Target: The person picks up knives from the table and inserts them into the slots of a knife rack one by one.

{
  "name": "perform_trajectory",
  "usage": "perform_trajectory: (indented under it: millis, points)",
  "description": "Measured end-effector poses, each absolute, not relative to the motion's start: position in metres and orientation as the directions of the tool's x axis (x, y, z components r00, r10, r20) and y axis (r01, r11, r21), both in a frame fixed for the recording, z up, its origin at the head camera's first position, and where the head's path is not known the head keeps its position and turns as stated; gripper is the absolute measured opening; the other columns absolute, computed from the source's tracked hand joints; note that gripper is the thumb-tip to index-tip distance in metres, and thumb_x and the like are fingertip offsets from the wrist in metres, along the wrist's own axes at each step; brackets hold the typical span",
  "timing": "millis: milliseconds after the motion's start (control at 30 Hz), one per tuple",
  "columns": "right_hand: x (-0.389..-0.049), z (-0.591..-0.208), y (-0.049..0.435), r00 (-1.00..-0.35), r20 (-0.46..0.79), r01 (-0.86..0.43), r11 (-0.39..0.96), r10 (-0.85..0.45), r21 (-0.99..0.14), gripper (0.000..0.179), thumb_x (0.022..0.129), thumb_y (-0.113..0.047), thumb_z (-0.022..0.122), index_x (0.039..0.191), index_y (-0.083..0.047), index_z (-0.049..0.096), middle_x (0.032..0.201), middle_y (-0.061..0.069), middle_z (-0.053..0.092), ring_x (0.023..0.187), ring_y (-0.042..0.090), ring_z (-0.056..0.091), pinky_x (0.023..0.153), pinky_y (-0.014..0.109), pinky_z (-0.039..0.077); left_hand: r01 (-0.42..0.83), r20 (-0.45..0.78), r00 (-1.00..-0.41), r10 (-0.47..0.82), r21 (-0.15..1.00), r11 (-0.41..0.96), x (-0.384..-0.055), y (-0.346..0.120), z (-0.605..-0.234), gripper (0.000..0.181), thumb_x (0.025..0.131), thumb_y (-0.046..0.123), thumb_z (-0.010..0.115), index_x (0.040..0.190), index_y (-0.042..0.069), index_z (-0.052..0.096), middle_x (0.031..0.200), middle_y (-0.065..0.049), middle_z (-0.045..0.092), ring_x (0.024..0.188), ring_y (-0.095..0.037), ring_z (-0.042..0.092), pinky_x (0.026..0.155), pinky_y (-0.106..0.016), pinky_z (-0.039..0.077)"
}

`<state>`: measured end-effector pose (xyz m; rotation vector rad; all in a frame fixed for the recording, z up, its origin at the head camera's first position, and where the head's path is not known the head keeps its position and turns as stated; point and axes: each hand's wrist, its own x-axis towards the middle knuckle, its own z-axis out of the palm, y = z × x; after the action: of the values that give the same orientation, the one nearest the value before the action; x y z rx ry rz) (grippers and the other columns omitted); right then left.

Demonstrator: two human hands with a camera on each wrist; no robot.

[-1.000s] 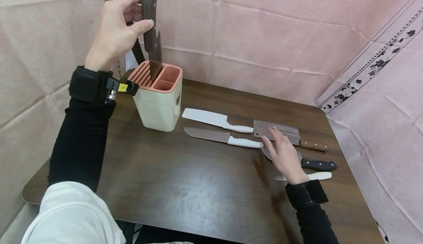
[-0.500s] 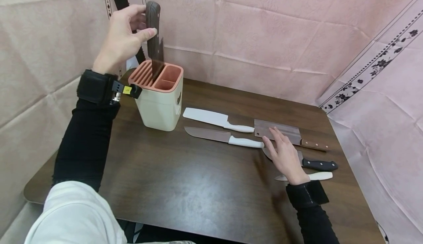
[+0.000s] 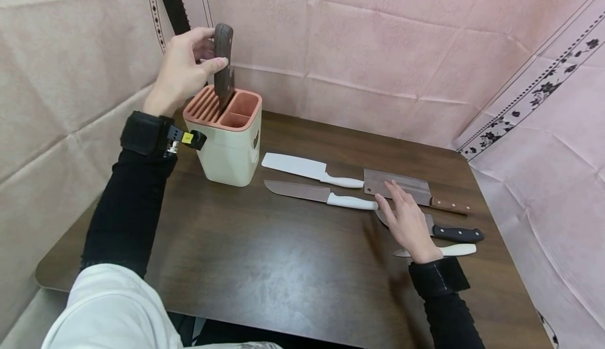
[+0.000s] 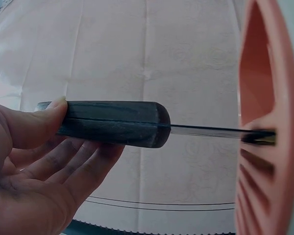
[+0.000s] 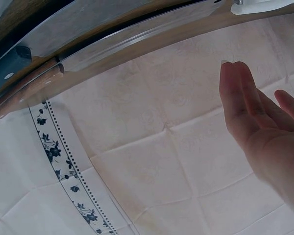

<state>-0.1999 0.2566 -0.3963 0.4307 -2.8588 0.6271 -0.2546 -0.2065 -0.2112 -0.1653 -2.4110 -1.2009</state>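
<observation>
My left hand (image 3: 181, 68) pinches the dark handle of a kitchen knife (image 3: 222, 60) between thumb and fingers. The knife stands upright with its blade partly down in a slot of the knife holder (image 3: 227, 155), a pale green block with a pink slotted top. In the left wrist view the knife (image 4: 112, 123) shows its blade entering the slot nearest the larger compartments. My right hand (image 3: 408, 225) holds nothing; its fingers are extended above the knives at the right. Beneath it lie a black-handled knife (image 3: 458, 233) and a small white-handled paring knife (image 3: 458, 250), their blades partly hidden.
A white cleaver (image 3: 295, 165) and a white-handled knife (image 3: 302, 190) lie side by side right of the holder. Beyond my right hand is a wooden-handled cleaver (image 3: 449, 205). Pink cloth (image 3: 368, 55) hangs behind the brown table (image 3: 246, 265).
My left hand has moved down and slightly right with the knife, whose blade has sunk deeper into the slot. The right hand has stayed in place.
</observation>
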Motion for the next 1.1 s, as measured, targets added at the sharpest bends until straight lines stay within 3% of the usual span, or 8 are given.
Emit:
perform_trajectory:
  millis: [467,1100]
  points:
    - [-0.197,-0.399,0.258,-0.938,0.254,-0.323,0.864,-0.237,-0.386,0.058,0.102,-0.044,0.042,0.144,-0.004,0.042,0.150,0.023,0.038,0.135,0.043,0.040,0.102,0.062,0.037,0.242,0.371,-0.925,-0.084,0.745,0.622,-0.255,-0.211,-0.230,0.054,0.096,0.013,0.059,0.146,0.015,0.041,0.135,-0.017,0.058,0.120,-0.028,0.058,0.105,-0.039,0.044]
    - [-0.196,-0.398,0.260,-0.932,0.274,-0.332,0.864,-0.239,-0.378,0.058,0.101,-0.044,0.042,0.143,-0.004,0.043,0.150,0.023,0.039,0.134,0.043,0.041,0.100,0.063,0.038,0.240,0.354,-0.933,-0.071,0.754,0.611,-0.256,-0.214,-0.243,0.053,0.097,0.014,0.057,0.147,0.013,0.040,0.133,-0.019,0.058,0.120,-0.032,0.058,0.107,-0.043,0.042]
